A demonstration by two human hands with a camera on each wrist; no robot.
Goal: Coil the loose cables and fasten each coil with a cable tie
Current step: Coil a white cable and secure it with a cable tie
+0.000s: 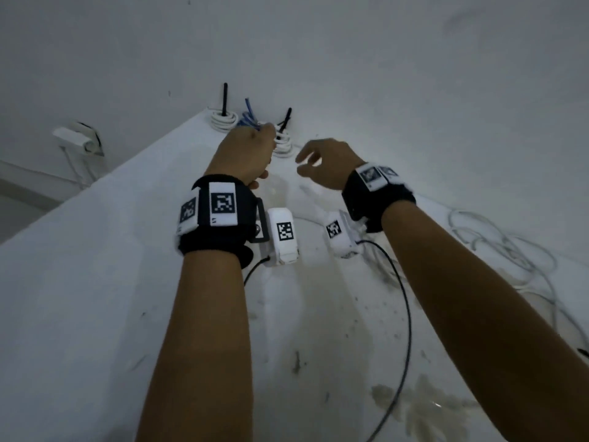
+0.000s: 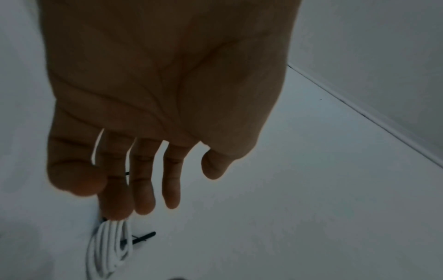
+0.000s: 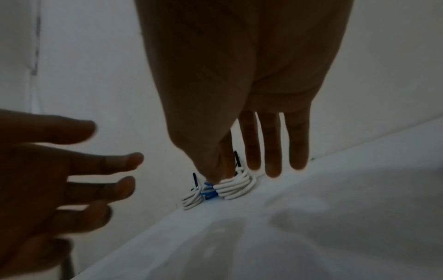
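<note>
White cable coils (image 1: 283, 145) and a blue coil (image 1: 247, 120) lie at the worktop (image 1: 95, 250) edge. Left hand (image 1: 243, 154) released; right hand (image 1: 328, 164) released.

The scene is viewed from above and behind both forearms by the head camera, tilted down across the white table (image 1: 95, 282) toward the far wall. From under each wrist, the palm is seen very close, looking along the fingers toward the far table edge. The tied white coil (image 1: 283, 147) (image 2: 109, 246) (image 3: 236, 186) is shared by all three views.
</note>
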